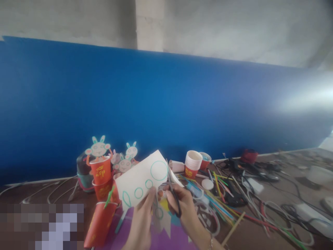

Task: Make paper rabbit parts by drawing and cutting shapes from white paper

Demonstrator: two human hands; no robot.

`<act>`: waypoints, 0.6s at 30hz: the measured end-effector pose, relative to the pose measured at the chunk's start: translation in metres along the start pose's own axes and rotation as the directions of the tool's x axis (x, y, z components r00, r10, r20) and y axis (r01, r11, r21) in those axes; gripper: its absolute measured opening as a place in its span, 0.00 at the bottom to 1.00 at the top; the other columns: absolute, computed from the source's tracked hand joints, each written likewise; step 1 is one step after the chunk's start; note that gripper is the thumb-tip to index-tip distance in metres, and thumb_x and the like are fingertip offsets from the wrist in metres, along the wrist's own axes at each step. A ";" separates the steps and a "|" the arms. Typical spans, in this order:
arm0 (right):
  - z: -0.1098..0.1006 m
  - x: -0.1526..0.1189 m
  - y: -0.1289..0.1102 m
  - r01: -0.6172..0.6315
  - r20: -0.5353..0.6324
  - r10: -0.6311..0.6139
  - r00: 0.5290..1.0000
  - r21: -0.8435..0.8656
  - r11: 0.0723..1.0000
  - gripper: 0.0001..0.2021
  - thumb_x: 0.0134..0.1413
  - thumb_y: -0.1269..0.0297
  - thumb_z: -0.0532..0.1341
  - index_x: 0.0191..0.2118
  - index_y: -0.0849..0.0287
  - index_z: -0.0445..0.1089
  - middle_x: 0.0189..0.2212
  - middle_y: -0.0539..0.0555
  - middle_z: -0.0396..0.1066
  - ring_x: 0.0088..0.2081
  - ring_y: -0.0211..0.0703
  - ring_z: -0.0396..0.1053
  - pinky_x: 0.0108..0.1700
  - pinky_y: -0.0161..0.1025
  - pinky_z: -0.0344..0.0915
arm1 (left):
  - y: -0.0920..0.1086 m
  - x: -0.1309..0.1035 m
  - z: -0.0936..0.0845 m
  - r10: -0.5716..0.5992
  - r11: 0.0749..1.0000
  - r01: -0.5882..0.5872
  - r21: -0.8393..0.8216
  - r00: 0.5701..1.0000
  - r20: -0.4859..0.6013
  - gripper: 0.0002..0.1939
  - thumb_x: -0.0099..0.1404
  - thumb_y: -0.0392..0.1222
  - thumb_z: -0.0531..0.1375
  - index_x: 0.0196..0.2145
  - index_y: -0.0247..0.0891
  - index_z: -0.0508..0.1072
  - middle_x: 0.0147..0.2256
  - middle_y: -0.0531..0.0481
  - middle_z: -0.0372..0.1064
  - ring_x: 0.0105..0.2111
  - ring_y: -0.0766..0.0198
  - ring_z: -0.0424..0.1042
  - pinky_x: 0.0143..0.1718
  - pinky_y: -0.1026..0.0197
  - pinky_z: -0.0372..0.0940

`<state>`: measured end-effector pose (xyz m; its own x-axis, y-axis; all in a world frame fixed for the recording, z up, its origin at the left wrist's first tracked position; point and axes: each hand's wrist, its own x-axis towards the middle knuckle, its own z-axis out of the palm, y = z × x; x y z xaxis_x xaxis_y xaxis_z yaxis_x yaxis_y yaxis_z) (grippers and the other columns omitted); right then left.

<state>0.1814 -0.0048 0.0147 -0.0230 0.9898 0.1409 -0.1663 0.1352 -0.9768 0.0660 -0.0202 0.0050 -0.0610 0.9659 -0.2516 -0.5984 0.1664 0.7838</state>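
The white sheet of paper (140,177) stood tilted in front of the person, raised over a purple surface (162,239). Green outlines marked it: a large circle (159,171) near the upper right corner, two smaller circles running down from it, and a pointed leaf shape (126,199) at the lower left. The left hand (143,216) gripped the sheet's lower edge, thumb laid on the near face. The right hand (185,203) was closed around the dark handles of the scissors (171,185), whose blades pointed up along the sheet just beside the large circle (whether they were parted or together, the blur did not tell).

The step in hand looked like cutting, with a flap of paper (176,178) to the right of the blades. By my judgement, the next move called for a steady left grip and a gradual turn of the sheet, so that the blades would follow the curve without biting into it.

Further out, red paper cups (100,177) with rabbit-faced cutouts (98,149) stood to the left; to the right were a stack of cups (194,163) and coloured sticks (221,208), with a blue panel (156,104) behind.
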 end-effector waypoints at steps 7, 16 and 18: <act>-0.002 0.000 0.001 -0.008 0.008 0.009 1.000 -0.059 0.998 0.18 0.42 0.49 0.66 0.23 0.62 0.70 0.08 0.42 0.54 0.12 0.29 0.46 0.16 0.30 0.46 | 0.003 -0.002 0.002 -0.005 1.000 0.005 0.010 1.000 0.000 0.17 0.59 0.48 0.63 0.44 0.37 0.75 0.44 0.44 0.76 0.47 0.54 0.72 0.47 0.59 0.65; -0.004 0.000 -0.001 0.030 0.035 -0.028 0.999 -0.083 0.996 0.20 0.44 0.45 0.64 0.24 0.62 0.70 0.08 0.42 0.53 0.12 0.30 0.48 0.14 0.30 0.47 | 0.004 -0.001 0.002 0.003 1.000 -0.003 0.012 1.000 0.005 0.17 0.55 0.49 0.65 0.40 0.36 0.77 0.40 0.45 0.77 0.45 0.55 0.73 0.45 0.61 0.65; -0.005 0.000 0.000 0.031 0.042 -0.027 0.999 -0.093 0.995 0.20 0.44 0.45 0.64 0.24 0.61 0.70 0.08 0.42 0.53 0.12 0.30 0.48 0.14 0.30 0.47 | 0.003 0.001 0.001 0.060 0.998 -0.060 0.031 0.998 -0.029 0.17 0.55 0.49 0.66 0.39 0.36 0.77 0.41 0.46 0.77 0.46 0.56 0.72 0.46 0.62 0.64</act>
<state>0.1864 -0.0049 0.0143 -0.0604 0.9830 0.1736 -0.0749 0.1690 -0.9828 0.0647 -0.0185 0.0078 -0.1198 0.9681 -0.2199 -0.5684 0.1147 0.8147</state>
